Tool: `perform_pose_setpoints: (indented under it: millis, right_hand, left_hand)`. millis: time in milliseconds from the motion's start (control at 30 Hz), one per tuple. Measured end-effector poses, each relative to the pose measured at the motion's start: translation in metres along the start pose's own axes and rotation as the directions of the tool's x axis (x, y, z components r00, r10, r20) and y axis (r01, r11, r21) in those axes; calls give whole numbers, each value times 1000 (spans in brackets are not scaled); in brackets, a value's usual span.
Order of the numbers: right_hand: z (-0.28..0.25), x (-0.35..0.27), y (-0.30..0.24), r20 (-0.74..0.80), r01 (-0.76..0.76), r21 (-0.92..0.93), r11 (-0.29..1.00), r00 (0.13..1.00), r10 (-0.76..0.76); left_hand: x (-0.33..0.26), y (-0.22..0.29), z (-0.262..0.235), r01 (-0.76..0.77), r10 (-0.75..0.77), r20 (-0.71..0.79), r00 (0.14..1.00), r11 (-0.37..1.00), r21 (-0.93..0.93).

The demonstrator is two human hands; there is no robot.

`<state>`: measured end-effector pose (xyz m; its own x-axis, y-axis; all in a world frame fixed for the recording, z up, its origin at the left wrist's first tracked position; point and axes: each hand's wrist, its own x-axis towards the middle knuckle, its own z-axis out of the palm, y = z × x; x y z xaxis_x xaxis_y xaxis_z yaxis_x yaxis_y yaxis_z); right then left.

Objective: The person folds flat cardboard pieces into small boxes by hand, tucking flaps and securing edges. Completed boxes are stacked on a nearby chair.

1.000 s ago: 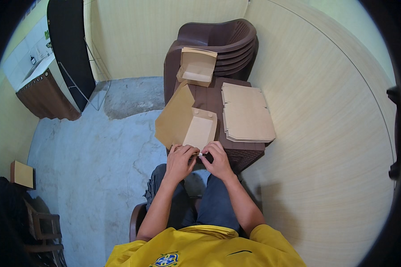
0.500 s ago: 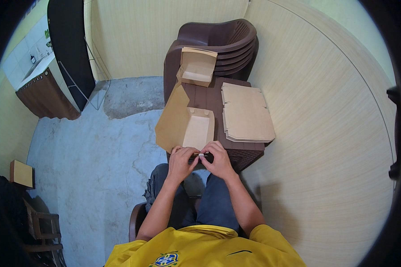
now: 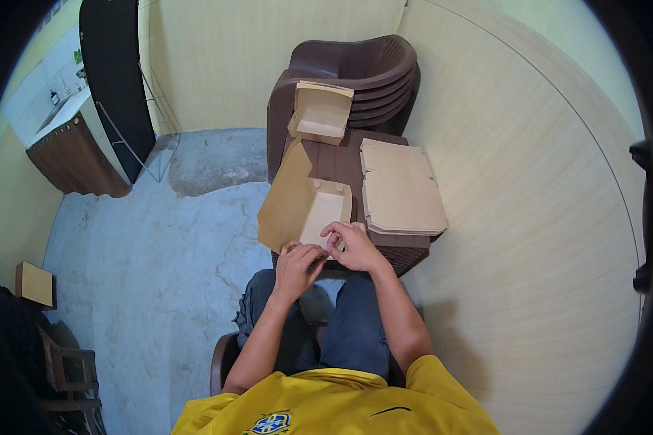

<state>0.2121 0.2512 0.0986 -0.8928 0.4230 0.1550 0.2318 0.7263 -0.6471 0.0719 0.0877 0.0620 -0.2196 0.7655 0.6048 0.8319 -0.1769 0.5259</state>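
Observation:
A brown cardboard box (image 3: 329,210) stands part-folded at the near end of a brown plastic table, its lid (image 3: 284,197) swung up to the left. My left hand (image 3: 296,270) is closed on the near wall, by its left part, with fingertips over the edge. Close beside it, my right hand (image 3: 355,249) has curled fingers over the inside of the box and its thumb at the same near wall. Between them the wall is mostly covered by my fingers.
Flat cardboard blanks (image 3: 403,187) lie stacked on the table's (image 3: 335,161) right side. Another open box (image 3: 323,114) stands at the far end, before stacked brown chairs (image 3: 363,61). A wall (image 3: 530,217) rises to the right. A small box (image 3: 35,284) sits far left.
My right hand has risen slightly, fingers more bent and moved in over the box. The white tab between my fingertips no longer shows. The left hand stays almost in place.

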Motion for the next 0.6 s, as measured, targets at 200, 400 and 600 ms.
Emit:
perform_pose_setpoints:
  millis: [200, 400, 600]
  right_hand:
    - [15, 2, 8, -52, -114, 193, 974, 991, 126]
    - [23, 3, 12, -148, -124, 278, 953, 974, 169]
    - [22, 8, 10, -68, -231, 396, 889, 958, 279]
  left_hand:
    - [3, 0, -6, 6, -6, 40, 999, 1000, 7]
    - [5, 2, -6, 27, -27, 44, 999, 1000, 0]
    - [5, 6, -8, 60, -61, 41, 997, 998, 34]
